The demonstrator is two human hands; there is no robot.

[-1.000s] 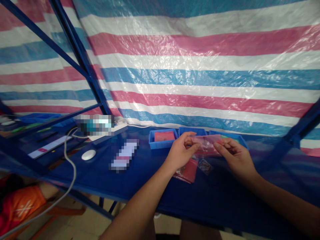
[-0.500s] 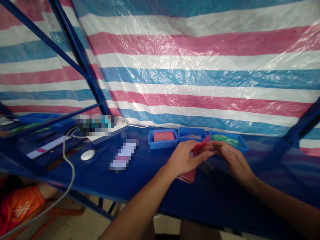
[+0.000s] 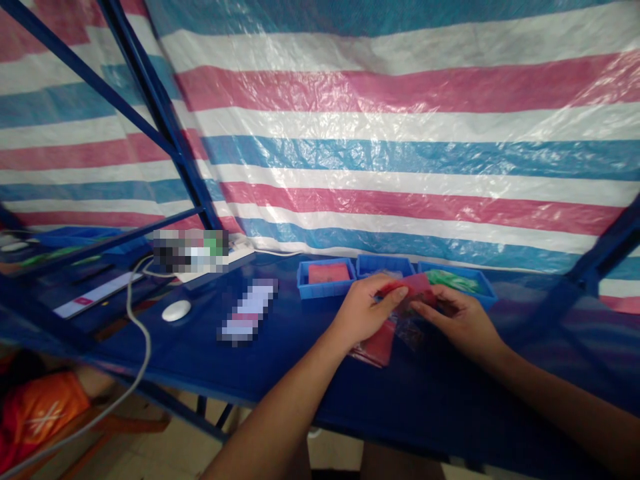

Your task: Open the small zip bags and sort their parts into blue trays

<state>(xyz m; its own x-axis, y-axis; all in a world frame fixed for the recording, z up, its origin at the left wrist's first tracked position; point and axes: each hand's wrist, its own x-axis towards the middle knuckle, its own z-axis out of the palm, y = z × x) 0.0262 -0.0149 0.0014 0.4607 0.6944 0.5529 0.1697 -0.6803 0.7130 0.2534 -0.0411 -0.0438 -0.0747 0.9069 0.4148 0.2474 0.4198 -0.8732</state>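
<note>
Between both hands a thin flat red packet (image 3: 420, 285) is held up above the blue table. My left hand (image 3: 367, 308) is closed on its left part, thumb on the near face. At its right edge my right hand (image 3: 463, 321) pinches it, the fingertips partly hidden. Below the hands, a small pile of red packets (image 3: 379, 345) in glossy clear plastic lies on the table, partly covered by my left hand. Crinkled clear plastic (image 3: 411, 333) lies just right of that pile.
Along the back stand a blue bin (image 3: 326, 290) with red packets, one (image 3: 385, 260) with clear plastic, and one (image 3: 483, 283) with green pieces. Leftward are a blurred-out phone-like shape (image 3: 249, 310), a white mouse (image 3: 177, 311), a power strip (image 3: 217, 267) and a cable (image 3: 145, 340). A person's orange sleeve (image 3: 45, 413) shows lower left.
The red packet has turned from nearly edge-on to showing its broad face. My right hand has drawn slightly down and right, its fingers now on the packet's right edge.
</note>
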